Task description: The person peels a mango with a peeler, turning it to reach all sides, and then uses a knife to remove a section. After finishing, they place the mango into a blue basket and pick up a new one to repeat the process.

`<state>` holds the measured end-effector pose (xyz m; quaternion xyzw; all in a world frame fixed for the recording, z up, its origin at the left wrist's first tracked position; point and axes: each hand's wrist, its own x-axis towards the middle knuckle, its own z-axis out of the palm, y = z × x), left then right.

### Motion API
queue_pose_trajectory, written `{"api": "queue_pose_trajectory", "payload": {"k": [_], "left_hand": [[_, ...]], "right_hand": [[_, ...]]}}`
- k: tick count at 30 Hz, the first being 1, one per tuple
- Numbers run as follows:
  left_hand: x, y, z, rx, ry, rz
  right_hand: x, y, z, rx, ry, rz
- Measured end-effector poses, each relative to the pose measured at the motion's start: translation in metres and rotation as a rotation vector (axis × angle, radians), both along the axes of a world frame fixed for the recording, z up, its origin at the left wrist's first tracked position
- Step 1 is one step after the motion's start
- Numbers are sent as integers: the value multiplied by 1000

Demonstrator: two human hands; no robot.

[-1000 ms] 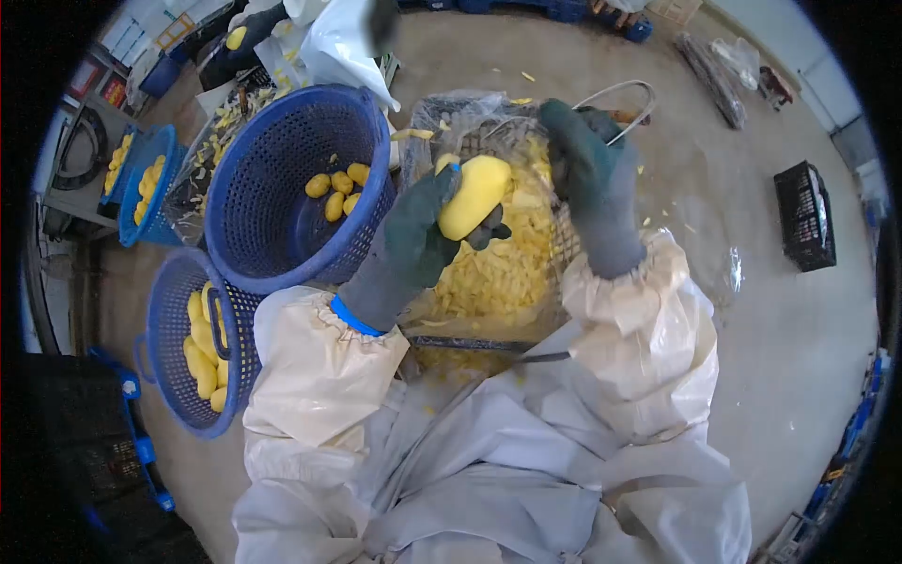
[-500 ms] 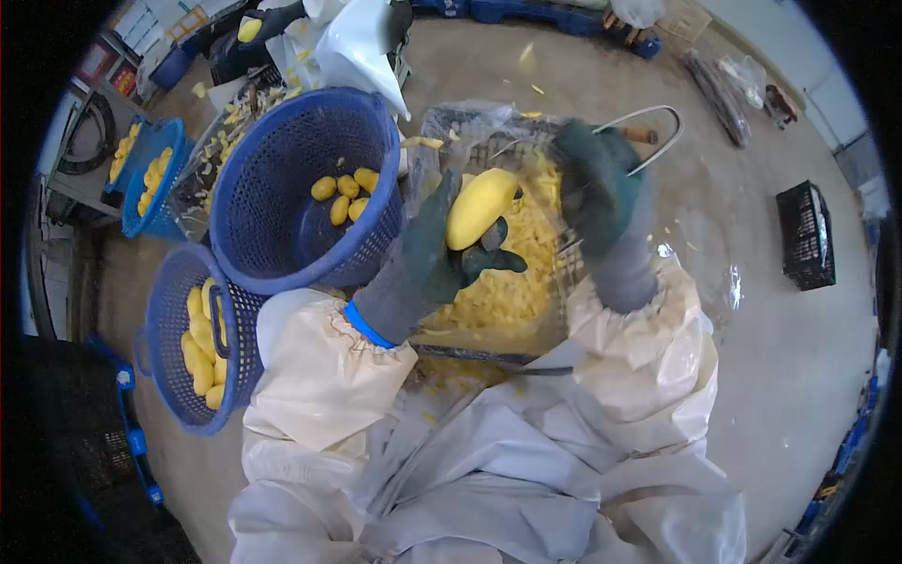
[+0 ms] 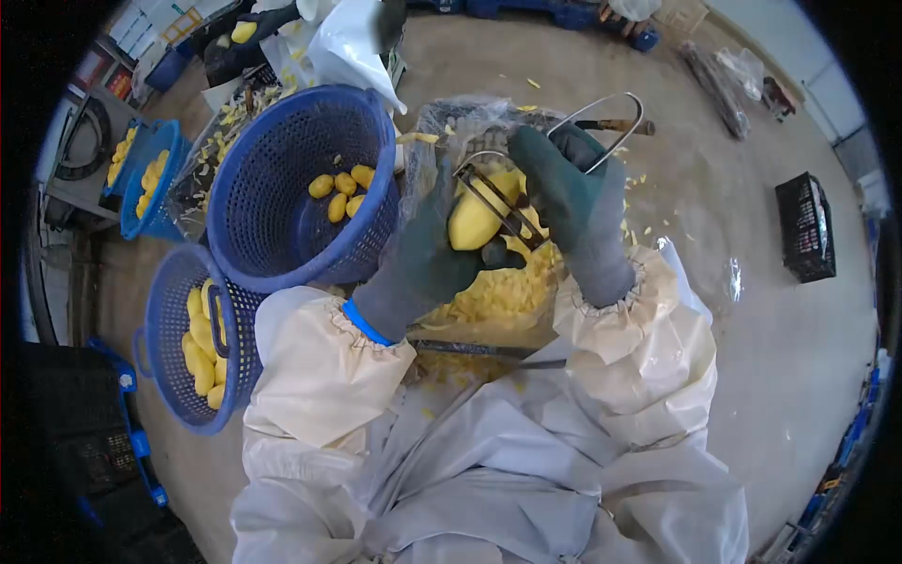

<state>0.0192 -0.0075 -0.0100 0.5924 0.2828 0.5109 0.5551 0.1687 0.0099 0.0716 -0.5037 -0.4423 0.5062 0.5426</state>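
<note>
My left hand (image 3: pixel 434 249), in a dark green glove, holds a large yellow peeled fruit or tuber (image 3: pixel 474 222) over the middle of the view. Closed round the handle of a metal peeler (image 3: pixel 496 204) is my right hand (image 3: pixel 568 183), gloved alike. The peeler's blade lies across the upper right side of the yellow piece, and its wire loop rises above my right hand. Beneath both hands a plastic-lined crate (image 3: pixel 451 115) holds a heap of yellow peelings (image 3: pixel 493 299).
Left of the crate stands a large blue basket (image 3: pixel 254 202) with several yellow pieces. A smaller basket (image 3: pixel 164 362) of them sits below it. A black crate (image 3: pixel 805 228) is on the floor at right. At the top left a co-worker's gloved hand (image 3: pixel 225 58) holds a yellow piece.
My right hand has moved left and slightly down, bringing the peeler onto the yellow piece. My left hand stays nearly in place, still holding the piece.
</note>
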Motion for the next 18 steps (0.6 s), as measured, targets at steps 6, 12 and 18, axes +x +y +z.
{"api": "queue_pose_trajectory", "payload": {"k": [6,12,18], "left_hand": [[2,-3,3,-109,-5,-48],[-18,18,-19,-481,-491,-577],[-1,-2,28,-533,-474,-261]], "right_hand": [[5,3,-15,131,-71,0],[29,33,-32,221,-267,-335],[7,1,-4,133,-40,-76]]}}
